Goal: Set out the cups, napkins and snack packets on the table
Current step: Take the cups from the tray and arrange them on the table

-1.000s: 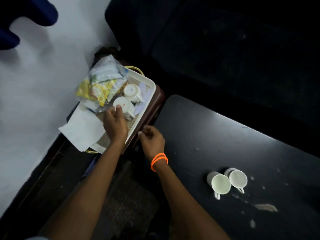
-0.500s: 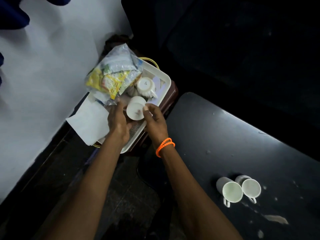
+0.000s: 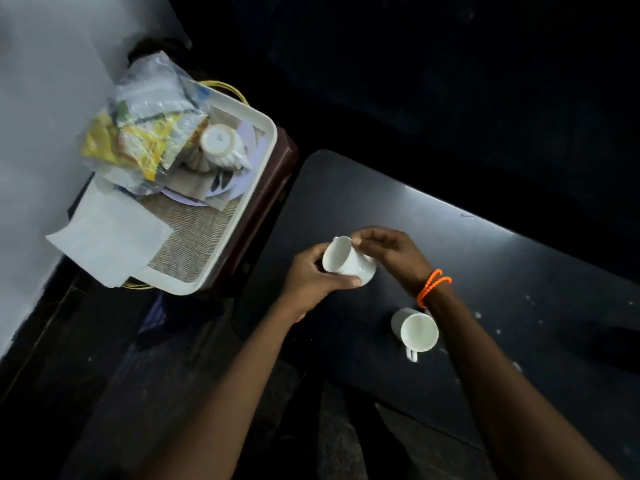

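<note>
Both forearms are bare; the right wrist wears a looped orange bead bracelet (image 3: pixel 433 286).

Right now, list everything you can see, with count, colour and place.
held cup: one, white, tilted over the table, between both hands
table cup: one visible, white, on the table by the right forearm
tray cup: one, white, upside down in the tray
snack packets: clear bag, yellow-green contents, tray's far end
napkins: white, overhanging the tray's near-left corner
tray: one, white
table: black
wristband: orange, right wrist
left hand; right hand
</note>
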Demonstrator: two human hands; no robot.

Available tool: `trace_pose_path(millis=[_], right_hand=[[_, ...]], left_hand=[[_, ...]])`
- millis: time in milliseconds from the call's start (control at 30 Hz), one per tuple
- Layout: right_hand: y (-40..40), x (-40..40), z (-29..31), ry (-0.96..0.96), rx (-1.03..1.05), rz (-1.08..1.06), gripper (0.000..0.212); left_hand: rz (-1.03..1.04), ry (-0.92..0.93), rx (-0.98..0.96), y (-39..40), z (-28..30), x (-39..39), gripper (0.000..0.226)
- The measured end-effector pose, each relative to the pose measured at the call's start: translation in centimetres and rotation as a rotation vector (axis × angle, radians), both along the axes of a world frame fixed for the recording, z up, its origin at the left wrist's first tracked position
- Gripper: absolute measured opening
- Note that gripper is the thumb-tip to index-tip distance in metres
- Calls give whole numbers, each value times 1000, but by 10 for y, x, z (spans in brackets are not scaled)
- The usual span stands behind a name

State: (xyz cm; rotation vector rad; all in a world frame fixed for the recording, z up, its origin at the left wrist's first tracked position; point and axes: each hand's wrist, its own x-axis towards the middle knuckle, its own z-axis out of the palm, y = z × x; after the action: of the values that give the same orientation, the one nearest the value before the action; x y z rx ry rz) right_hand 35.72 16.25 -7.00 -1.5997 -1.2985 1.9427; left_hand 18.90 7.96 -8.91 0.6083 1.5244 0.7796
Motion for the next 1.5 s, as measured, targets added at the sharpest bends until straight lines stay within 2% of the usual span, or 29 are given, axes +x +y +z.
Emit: trace_pose_path(millis=[100,200,300,533,833,1033,1167,1267,1400,1500], right_hand=[[-1,41,-9,-59,-33,73,17],[-9,66,-18,-171,-5,89,17],[-20,80,-24,-199,17,76,21],[-36,103,-23,-228,6,15,27],[-41,113,-26,-281,-6,55,28],[-33,96,-20,-331,63,24,26],[-19,62,-19,-421,190,-105,18],[-3,17,-18,-389,248,-123,16],[17,-66,-15,-269,278,-75,14],[25,-132,-3,-178,428,-50,14]], left_hand=[[-62,210,20,-3,-11,41,78],[-100,426,102,-9,-20,73,76],[-119,520,157,-17,-27,94,73],[-199,545,190,-33,-32,113,68],[-181,523,162,-40,-34,127,65],[-171,463,150,-41,-33,109,61],[43,507,153,-27,-25,62,37],[215,587,183,-5,-9,12,20],[420,667,230,31,14,-56,17],[610,684,199,57,20,-104,21]])
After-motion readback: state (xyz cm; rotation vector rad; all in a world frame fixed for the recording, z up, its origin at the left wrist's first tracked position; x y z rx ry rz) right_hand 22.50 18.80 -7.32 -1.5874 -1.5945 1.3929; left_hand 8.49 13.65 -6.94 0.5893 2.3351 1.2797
